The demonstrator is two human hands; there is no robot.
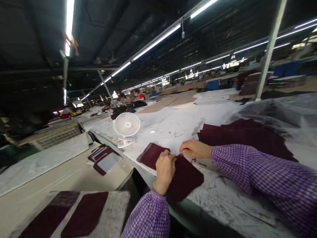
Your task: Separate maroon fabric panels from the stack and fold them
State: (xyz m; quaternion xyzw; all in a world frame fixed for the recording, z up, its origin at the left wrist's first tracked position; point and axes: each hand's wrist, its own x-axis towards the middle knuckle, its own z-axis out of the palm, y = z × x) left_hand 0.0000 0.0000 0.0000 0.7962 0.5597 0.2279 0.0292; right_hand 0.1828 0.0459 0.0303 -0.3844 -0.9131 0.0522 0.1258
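Observation:
My left hand [165, 168] is closed, its fingertips pinching the upper edge of a dark maroon fabric piece [187, 178], which lies partly over the table's front edge. Close beside it, my right hand [195, 148] has its fingers curled together at the same piece's far edge; the fingertips are partly hidden. Just left of the left hand lies another stack of maroon fabric [151, 155] on the white worktable [218, 185]. A larger pile of maroon fabric [245, 138] spreads beyond my right forearm.
A small white fan [126, 127] stands on the table ahead. To the left, a lower surface holds maroon-edged pieces with pale panels [107, 162]. Maroon pieces [85, 213] lie on a board at lower left. A metal post [271, 49] rises at right. People sit in the distance.

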